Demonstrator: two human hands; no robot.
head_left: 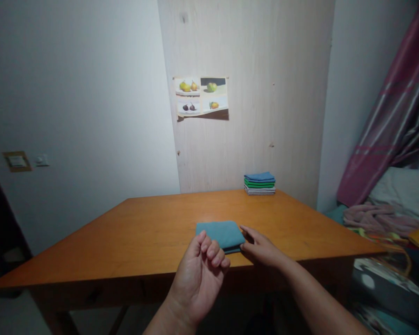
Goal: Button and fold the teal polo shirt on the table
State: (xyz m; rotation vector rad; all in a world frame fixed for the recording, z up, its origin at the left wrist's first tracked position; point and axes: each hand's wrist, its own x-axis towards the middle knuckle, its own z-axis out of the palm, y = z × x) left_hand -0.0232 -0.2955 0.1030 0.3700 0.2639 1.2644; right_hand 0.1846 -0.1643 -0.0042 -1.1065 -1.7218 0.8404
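A folded blue-green cloth (220,232) lies near the front edge of the wooden table (153,237). My left hand (204,274) is in front of it, palm turned up and fingers curled in; no object shows in it. It overlaps the cloth's front left part in the view. At the cloth's right side is my right hand (261,246), with thumb and fingers apart near the right corner. Whether its fingertips touch the fabric I cannot tell.
A stack of folded cloths (260,184), blue, green and checked, sits at the table's back right. A fruit picture sheet (201,97) hangs on the wall behind. Right of the table are a purple curtain (377,125) and a heaped pink fabric (377,218).
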